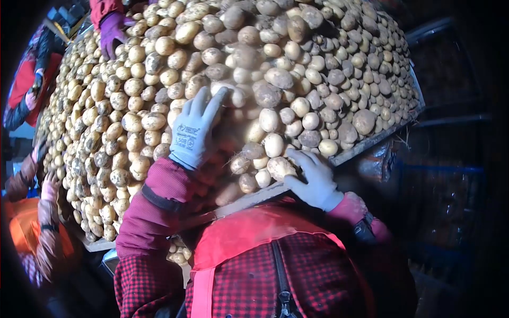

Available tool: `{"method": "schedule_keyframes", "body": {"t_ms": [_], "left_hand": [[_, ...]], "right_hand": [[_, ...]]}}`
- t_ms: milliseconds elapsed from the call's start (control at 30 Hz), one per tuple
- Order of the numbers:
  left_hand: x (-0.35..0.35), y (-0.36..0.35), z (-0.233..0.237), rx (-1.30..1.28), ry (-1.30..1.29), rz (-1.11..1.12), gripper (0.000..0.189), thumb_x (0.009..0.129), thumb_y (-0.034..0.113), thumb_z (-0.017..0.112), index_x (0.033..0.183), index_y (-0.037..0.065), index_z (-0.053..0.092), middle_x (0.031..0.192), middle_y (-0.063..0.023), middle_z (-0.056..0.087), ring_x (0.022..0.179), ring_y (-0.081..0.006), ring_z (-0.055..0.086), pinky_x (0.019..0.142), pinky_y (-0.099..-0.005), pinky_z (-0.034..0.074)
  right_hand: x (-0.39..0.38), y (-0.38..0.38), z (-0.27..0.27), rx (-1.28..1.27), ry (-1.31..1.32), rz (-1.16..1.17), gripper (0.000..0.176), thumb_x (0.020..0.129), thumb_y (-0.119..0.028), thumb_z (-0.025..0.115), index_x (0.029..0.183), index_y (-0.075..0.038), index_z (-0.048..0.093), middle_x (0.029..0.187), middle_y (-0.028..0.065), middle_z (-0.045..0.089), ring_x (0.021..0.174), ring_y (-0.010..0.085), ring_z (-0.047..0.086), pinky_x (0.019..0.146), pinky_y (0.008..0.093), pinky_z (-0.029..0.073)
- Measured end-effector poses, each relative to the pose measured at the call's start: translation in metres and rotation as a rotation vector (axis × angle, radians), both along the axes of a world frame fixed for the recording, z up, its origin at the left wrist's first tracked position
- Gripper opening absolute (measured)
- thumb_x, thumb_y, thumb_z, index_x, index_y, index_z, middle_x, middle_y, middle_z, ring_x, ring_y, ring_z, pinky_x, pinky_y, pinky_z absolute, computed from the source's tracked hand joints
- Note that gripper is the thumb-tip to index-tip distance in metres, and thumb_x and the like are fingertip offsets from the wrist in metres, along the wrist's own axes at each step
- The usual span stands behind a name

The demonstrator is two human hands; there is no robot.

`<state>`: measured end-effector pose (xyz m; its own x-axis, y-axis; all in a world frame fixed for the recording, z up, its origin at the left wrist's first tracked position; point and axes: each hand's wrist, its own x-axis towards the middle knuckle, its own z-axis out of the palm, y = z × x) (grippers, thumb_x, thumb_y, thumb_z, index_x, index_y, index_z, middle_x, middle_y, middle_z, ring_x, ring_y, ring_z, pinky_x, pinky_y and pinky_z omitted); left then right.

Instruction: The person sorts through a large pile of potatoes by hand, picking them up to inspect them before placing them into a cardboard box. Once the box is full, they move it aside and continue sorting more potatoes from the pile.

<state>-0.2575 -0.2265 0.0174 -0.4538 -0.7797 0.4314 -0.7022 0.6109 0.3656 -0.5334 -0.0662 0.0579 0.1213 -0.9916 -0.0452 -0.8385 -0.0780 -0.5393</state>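
While your red apron (254,233) fills the near foreground, your right hand (315,180) rests at the near rim of the table (366,144). Its gloved fingers are loosely bent over one potato (278,167) and do not close round it. Your left hand (195,132), further in, lies open and flat, fingers spread on the potatoes (297,79) heaped across the whole table. At the left side, a co-worker's orange vest (21,233) is noted. At the far edge, another person's purple-gloved hand (114,29) touches the heap.
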Motion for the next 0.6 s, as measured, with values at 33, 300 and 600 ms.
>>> {"method": "schedule_keyframes", "body": {"t_ms": [33,300,600], "left_hand": [[-0.003,-0.003,0.001,0.001,0.015,-0.005,0.070,0.086,0.019,0.072,0.152,0.018,0.049,0.144,-0.0216,0.052,0.117,-0.0413,0.059,0.098,-0.0479,0.050],[-0.047,-0.026,0.020,0.017,-0.103,-0.026,0.076,0.081,0.013,0.072,0.151,0.033,0.048,0.150,-0.0219,0.045,0.102,-0.0427,0.064,0.078,-0.0486,0.059],[-0.038,-0.033,0.024,0.010,0.212,-0.168,0.054,0.087,0.007,0.071,0.139,0.010,0.057,0.137,-0.0183,0.056,0.121,-0.0377,0.061,0.099,-0.0436,0.053]], "right_hand": [[0.006,0.004,0.003,0.003,0.073,-0.002,0.063,0.085,-0.029,0.077,0.141,-0.010,0.055,0.133,0.0194,0.058,0.118,0.0408,0.058,0.104,0.0502,0.046],[0.010,0.000,-0.037,-0.196,0.224,0.127,0.076,0.080,-0.031,0.079,0.148,-0.016,0.049,0.143,0.0162,0.048,0.118,0.0429,0.052,0.097,0.0524,0.050],[0.003,-0.014,-0.022,0.175,-1.015,-0.311,0.045,0.106,-0.027,0.055,0.140,0.003,0.055,0.127,0.0098,0.066,0.112,0.0171,0.066,0.096,0.0307,0.055]]}}
